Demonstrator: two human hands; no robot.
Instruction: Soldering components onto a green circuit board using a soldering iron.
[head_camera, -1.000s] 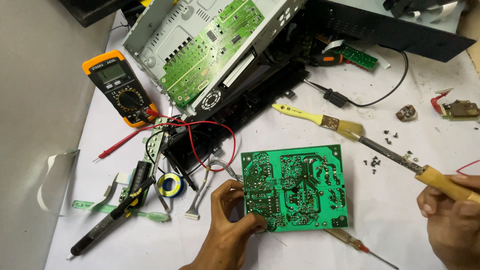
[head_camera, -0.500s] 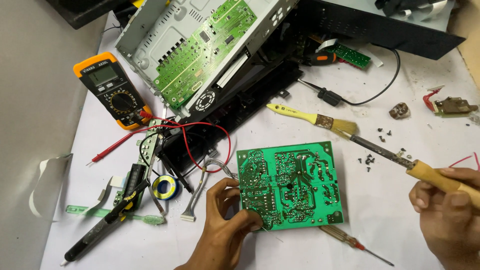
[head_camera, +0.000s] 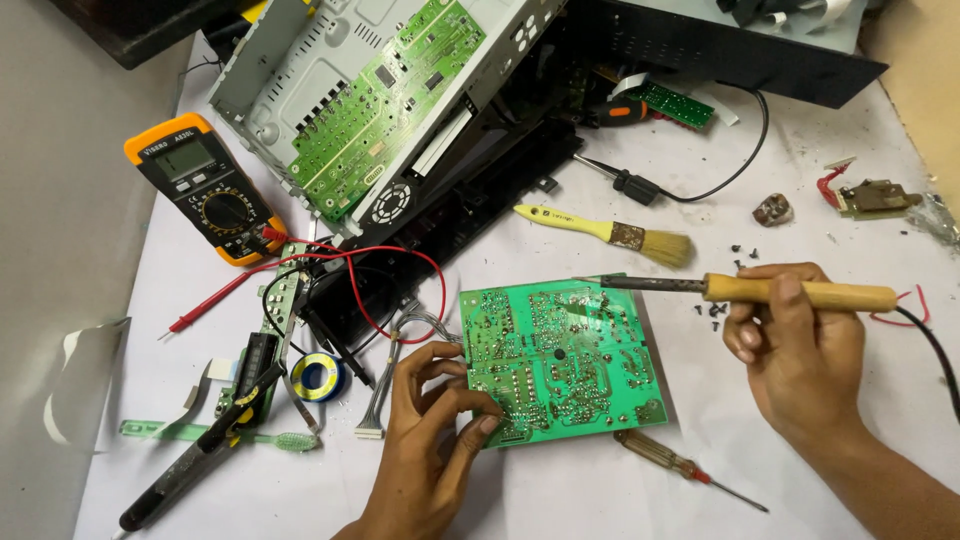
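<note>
A green circuit board (head_camera: 560, 360) lies solder side up on the white table. My left hand (head_camera: 430, 440) grips its near left corner, thumb on the board's edge. In my right hand (head_camera: 795, 345) is a soldering iron (head_camera: 760, 291) with a wooden handle, held level. Its metal tip points left and hovers over the board's far edge.
A yellow multimeter (head_camera: 205, 185) with red and black leads sits far left. An opened metal chassis (head_camera: 380, 90) with a green board stands at the back. A yellow brush (head_camera: 610, 235), a screwdriver (head_camera: 685, 468), a solder roll (head_camera: 320, 375) and several loose screws (head_camera: 715, 312) lie around the board.
My right hand has brought the soldering iron in from the right and levelled it, so its tip is now over the board's far edge. My left hand keeps hold of the board.
</note>
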